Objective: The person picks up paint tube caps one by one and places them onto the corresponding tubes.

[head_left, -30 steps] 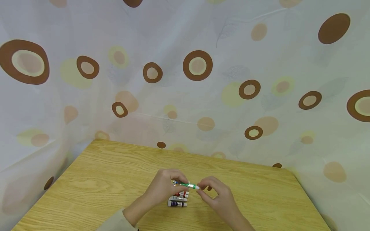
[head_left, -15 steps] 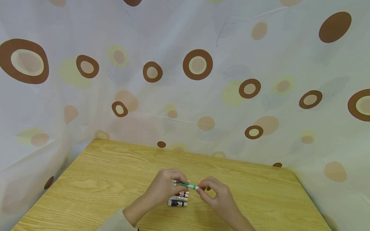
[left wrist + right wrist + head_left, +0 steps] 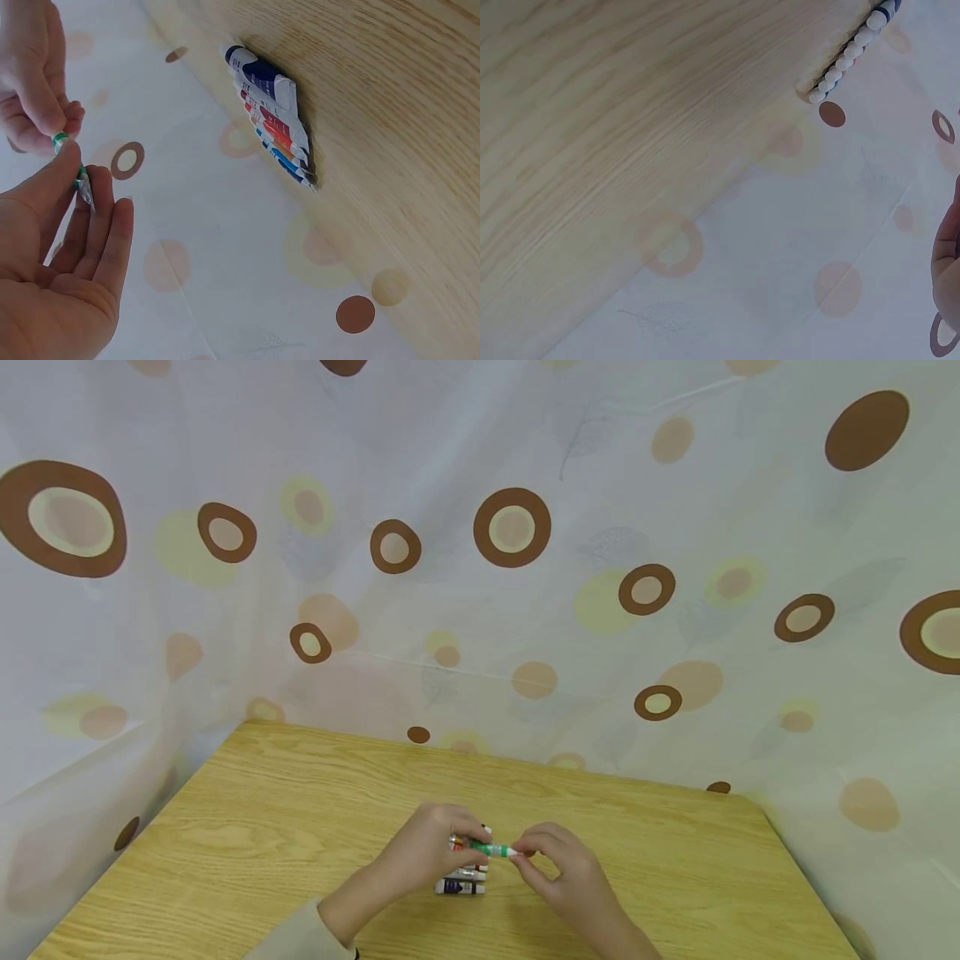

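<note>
In the head view my left hand [image 3: 431, 852] holds a small green-banded paint tube [image 3: 493, 850] between thumb and fingers, above the table. The fingertips of my right hand [image 3: 566, 868] pinch the white cap at the tube's right end. The left wrist view shows the green tube [image 3: 82, 180] between the left thumb and fingers, its silvery crimped end showing. The right hand's fingertips meet its other end there. Only part of a hand [image 3: 946, 277] enters the right wrist view, at the right edge.
Several paint tubes [image 3: 274, 112] lie side by side in a row on the wooden table [image 3: 300, 810], below the hands. A dark blue one [image 3: 460, 887] is nearest the person. A white sheet with brown and beige circles [image 3: 450, 610] hangs behind the table.
The green tube and both hands have shifted slightly down toward the person. The tube has turned a little, now lying more level. Both hands keep hold of it.
</note>
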`<state>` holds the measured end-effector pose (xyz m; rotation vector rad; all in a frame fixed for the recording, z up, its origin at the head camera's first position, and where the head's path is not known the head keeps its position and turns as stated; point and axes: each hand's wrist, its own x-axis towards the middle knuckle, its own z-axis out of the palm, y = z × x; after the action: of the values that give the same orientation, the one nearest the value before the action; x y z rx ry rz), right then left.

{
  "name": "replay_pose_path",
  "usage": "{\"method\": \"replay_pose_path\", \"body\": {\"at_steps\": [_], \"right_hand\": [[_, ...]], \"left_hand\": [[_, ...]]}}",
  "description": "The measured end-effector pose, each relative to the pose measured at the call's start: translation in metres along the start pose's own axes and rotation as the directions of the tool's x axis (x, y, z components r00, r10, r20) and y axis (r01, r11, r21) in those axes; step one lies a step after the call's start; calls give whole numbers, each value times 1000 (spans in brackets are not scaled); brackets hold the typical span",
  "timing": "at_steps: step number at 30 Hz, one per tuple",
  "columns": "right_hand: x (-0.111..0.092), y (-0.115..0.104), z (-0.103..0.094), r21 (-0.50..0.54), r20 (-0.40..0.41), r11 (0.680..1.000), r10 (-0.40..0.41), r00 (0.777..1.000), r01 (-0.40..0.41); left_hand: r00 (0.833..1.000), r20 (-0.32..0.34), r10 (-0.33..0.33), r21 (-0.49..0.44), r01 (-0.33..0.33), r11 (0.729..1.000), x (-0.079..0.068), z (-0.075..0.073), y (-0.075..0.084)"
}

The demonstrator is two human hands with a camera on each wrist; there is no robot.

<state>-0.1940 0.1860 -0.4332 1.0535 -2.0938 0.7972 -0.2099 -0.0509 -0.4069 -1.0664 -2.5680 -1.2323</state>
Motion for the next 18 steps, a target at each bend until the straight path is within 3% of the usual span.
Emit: {"method": "replay_pose_path", "body": {"at_steps": [3,6,11,14,16,18], "right_hand": [[0,1,1,5,-5,1000,-18,1000,18],[1,1,2,17,-6,999,-31,1000,31],[1,-2,1,63,39,997,32,999,-34],[1,-4,0,90,79,991,94,992,-101],[1,-5,0,90,96,987,128,987,-136],[0,-7,-1,77,99,986,140,985,-148]], "left_hand": [[996,-21,83,102,-81,991,-1,1,1],[981,-52,186,206,-172,963,-1,2,1],[924,-93,370,361,-315,878,-3,5,-2],[897,-100,431,407,-358,840,-4,7,-2],[900,-95,424,397,-357,846,-5,6,-2],[918,-87,386,353,-334,874,-6,6,-2]]}}
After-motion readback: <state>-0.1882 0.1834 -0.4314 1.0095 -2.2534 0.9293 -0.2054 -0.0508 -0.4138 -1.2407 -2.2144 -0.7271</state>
